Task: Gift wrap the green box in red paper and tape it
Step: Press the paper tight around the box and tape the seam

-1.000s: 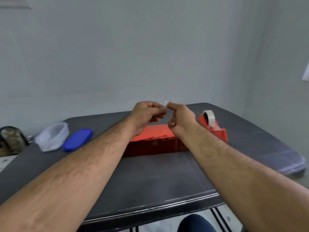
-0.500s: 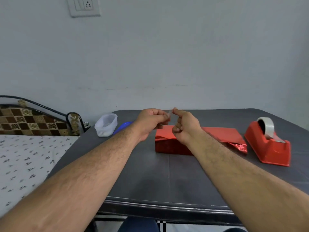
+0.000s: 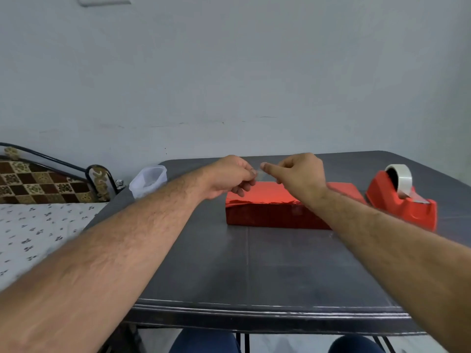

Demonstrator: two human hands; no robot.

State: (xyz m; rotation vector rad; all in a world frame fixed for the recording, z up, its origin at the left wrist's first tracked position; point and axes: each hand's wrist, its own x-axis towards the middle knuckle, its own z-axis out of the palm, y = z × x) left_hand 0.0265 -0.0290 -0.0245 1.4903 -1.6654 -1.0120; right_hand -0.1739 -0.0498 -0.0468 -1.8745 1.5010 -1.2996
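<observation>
The strip of clear tape (image 3: 260, 172) stretched between the two hands is barely visible, just a faint glint. The left hand (image 3: 230, 175) pinches one end between thumb and fingertips, and the right hand (image 3: 300, 174) pinches the other, both raised above the box. The box (image 3: 270, 207), wrapped in shiny red paper, lies toward the table's far edge; the right forearm hides its right end. The table (image 3: 254, 263) is dark. A red tape dispenser (image 3: 402, 200) sits near the right edge, and a clear plastic container (image 3: 149, 183) at the far left corner.
</observation>
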